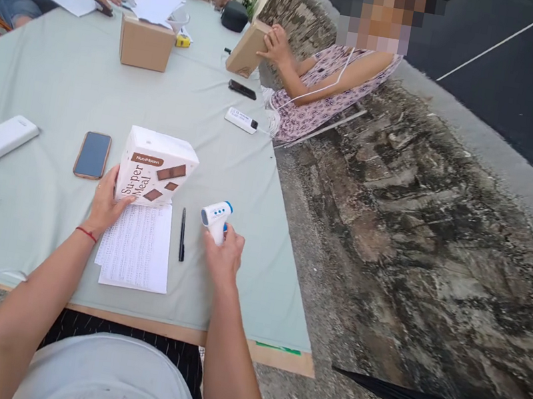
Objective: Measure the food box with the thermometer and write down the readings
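Observation:
My left hand [108,205] grips the lower left corner of a white and brown meal box [157,169], its thumb across the printed front. Beneath and in front of the box lie printed sheets of paper [139,253]. My right hand [225,253] is wrapped round the handle of a white and blue infrared thermometer [216,215], whose head tilts towards the left. Between the sheets and the thermometer rests a black pen [182,235]. A smartphone [92,155] lies face up to the left of the box.
A white power bank [3,137] with a cable lies at the left. Farther back are a cardboard box [145,45], another power bank [241,120] and a dark phone [242,89]. Several people sit round the table; one at the right holds a brown box [248,48]. A stone wall [399,193] runs along the right.

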Tool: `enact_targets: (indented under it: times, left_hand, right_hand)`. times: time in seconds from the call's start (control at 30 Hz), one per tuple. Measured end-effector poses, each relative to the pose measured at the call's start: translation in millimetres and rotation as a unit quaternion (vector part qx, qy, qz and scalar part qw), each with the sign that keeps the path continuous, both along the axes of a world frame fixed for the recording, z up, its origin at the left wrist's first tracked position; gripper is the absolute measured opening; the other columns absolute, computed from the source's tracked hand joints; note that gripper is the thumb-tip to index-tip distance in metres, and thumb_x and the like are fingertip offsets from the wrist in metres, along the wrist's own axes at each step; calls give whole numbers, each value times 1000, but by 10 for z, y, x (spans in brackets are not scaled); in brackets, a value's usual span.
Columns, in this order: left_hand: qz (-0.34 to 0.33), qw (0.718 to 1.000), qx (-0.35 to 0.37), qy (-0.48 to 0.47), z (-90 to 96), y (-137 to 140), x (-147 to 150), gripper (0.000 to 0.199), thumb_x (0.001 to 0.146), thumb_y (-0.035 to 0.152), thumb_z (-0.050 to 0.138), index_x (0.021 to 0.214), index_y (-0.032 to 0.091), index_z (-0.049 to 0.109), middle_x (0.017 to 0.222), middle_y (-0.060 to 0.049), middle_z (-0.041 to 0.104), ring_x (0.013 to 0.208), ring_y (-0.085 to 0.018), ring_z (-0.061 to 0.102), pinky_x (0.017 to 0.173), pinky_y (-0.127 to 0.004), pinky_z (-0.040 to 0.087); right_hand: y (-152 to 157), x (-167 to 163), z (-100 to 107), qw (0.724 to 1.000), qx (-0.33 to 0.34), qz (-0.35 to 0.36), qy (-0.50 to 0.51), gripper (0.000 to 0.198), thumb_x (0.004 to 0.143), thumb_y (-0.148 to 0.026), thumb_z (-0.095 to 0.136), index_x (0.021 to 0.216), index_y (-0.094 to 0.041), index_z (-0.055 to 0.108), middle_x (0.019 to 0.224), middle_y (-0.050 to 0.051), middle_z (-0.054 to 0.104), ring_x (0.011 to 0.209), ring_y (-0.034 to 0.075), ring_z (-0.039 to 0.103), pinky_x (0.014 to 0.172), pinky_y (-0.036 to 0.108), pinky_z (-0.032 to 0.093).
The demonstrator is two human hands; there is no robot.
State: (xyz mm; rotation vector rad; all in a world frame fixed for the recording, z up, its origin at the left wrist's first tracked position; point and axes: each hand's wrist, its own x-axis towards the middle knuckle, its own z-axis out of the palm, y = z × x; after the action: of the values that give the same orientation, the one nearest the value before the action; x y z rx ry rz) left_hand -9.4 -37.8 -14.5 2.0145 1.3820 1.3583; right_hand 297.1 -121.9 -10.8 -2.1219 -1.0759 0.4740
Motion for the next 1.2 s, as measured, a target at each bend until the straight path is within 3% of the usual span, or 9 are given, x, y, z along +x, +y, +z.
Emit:
enact_targets:
  times: [0.17,0.27,0.43,0.53,0.67,0.83,0.97,1.1,1.2]
  left_hand:
    - [10,1000,12,-3,-62,9,-21,82,99,52,62,165,23,24,163,-18,42,151,-35,41,124,-56,37]
    - [44,999,-8,-14,-89,24,-22,72,99,42,62,162,25,31,159,-16,47,149,-34,44,122,-54,39]
    - [120,993,-16,6,-120,58,-27,63,88,30,71,146,21,51,132,-14,63,125,-33,59,105,-52,50]
    - [134,990,-4,-32,-137,67,-17,54,86,25,68,137,19,54,115,-11,63,104,-25,62,88,-40,56]
    - [140,988,38,-52,-97,8,14,23,91,23,60,113,20,53,93,-3,59,75,-15,56,72,-30,53]
    - [10,989,122,77,40,-147,90,8,99,25,54,94,20,58,79,-1,58,67,-14,54,64,-28,47]
    - [-116,970,83,198,70,-227,177,25,105,33,50,98,19,69,92,-8,69,84,-20,63,77,-35,51]
    - [-167,942,41,289,65,-265,240,31,104,39,54,117,18,73,106,-13,70,100,-28,61,88,-43,50]
    - [-183,922,-5,342,97,-285,263,39,102,43,57,129,18,71,114,-15,66,105,-30,58,94,-48,49]
  right_hand:
    - [22,155,-287,993,-27,15,-113,54,84,-37,66,133,-17,61,123,18,60,120,37,57,101,49,45]
    - [27,114,-316,987,13,8,-160,52,84,-32,65,133,-14,62,123,22,60,122,39,55,104,55,41]
    - [82,-126,-317,980,127,100,-118,31,90,-34,59,116,-19,67,110,15,66,103,31,60,94,47,47]
    - [176,-301,-317,983,78,155,-54,32,86,-40,63,109,-18,68,95,9,67,83,25,60,81,39,49]
    - [280,-408,-321,989,48,137,-30,38,80,-36,63,113,-18,69,87,5,65,79,23,59,75,36,48]
    - [269,-375,-364,972,144,91,159,47,79,-40,54,117,-19,72,76,0,60,67,18,51,66,32,44]
    - [266,-359,-379,899,227,24,373,44,76,-45,57,108,-20,71,77,0,58,65,15,52,61,29,44]
    - [254,-401,-328,876,284,48,387,47,71,-46,74,111,-23,65,84,-1,58,71,15,56,69,32,50]
    - [202,-493,-262,880,287,76,372,41,83,-57,70,103,-23,62,76,-3,53,66,14,54,67,31,48]
